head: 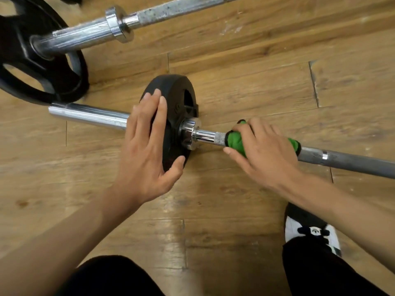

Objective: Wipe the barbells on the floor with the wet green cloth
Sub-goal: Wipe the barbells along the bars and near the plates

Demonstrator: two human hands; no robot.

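Observation:
A barbell lies across the wooden floor, its chrome sleeve pointing left and a small black plate standing on it. My left hand rests on that plate with straight fingers, thumb at its lower rim. My right hand grips the green cloth, which is wrapped round the bar just right of the chrome collar. A second barbell lies farther back, with a big black plate at the left.
My black-and-white shoe stands on the floor at the lower right, below the bar. My knees in dark trousers fill the bottom edge. Wooden floorboards separate the two barbells.

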